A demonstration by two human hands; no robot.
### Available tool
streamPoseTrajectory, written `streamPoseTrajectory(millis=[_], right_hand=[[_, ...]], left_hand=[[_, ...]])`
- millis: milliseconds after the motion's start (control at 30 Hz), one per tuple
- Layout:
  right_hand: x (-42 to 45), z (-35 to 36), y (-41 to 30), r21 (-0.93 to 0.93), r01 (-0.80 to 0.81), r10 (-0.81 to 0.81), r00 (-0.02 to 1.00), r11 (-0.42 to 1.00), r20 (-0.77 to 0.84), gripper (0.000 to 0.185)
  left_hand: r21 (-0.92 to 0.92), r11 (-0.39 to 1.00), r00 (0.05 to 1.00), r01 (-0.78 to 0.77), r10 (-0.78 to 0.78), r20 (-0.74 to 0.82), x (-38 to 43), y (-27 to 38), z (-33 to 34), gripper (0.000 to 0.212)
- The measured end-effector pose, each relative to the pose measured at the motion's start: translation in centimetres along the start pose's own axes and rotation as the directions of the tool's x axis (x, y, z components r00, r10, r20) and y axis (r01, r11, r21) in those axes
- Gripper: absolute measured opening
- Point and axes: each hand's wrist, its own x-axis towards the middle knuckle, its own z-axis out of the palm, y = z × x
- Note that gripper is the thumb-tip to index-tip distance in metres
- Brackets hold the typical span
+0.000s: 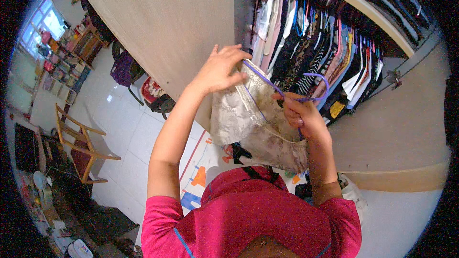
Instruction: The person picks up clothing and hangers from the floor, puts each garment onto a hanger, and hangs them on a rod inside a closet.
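A cream patterned garment [233,122] with a wide opening hangs before me, between my body and the wardrobe. Inside its opening runs a purple clothes hanger [263,75], its curved hook pointing up and right. My right hand [299,113] grips the hanger just below the hook. At the hanger's far left end, my left hand [227,68] holds the garment's edge between thumb and fingers. The hanger's other end is mostly hidden behind my right hand and the cloth.
Tightly packed clothes [319,46] hang in the wardrobe ahead. Its wooden door [172,18] stands open at left, another door panel [391,132] at right. A wooden chair [84,143], a purple backpack [123,64] and a red bag [154,91] are on the tiled floor. A printed mat [197,175] lies below.
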Motion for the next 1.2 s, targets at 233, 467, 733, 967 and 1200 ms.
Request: streamPoseTrajectory(millis=[233, 467, 733, 967, 1200], right_hand=[[0.2, 0.5, -0.2, 0.010, 0.085, -0.084, 0.995, 0.996, -0.056, 0.036], [0.2, -0.9, 0.7, -0.027, 0.091, -0.092, 0.993, 0.996, -0.078, 0.036], [3.0, -4.9, 3.1, -0.831, -0.149, -0.001, 0.984, 0.537, -0.177, 0.029], [1.5, -6.4, 3.7, -0.604, 0.229, -0.336, 0.939, 0.763, -0.068, 0.021], [1.5, -5.2, 2.3, -0.594, 0.174, -0.312, 0.940, 0.785, -0.137, 0.017]], left_hand=[[0.063, 0.986, 0.987, -0.153, 0.156, -0.041, -0.8, 3.9, 2.0, 0.059], [0.255, 0.953, 0.986, -0.163, 0.169, -0.003, -3.2, 0.8, 2.5, 0.053], [0.135, 0.986, 0.987, -0.101, 0.083, 0.134, -3.8, -0.8, 2.8, 0.022], [-0.366, 0.915, 0.975, 0.169, -0.209, -0.071, -3.8, 0.8, 2.8, 0.031], [-0.072, 0.976, 0.974, 0.205, -0.197, 0.108, -3.2, 3.3, 2.3, 0.035]])
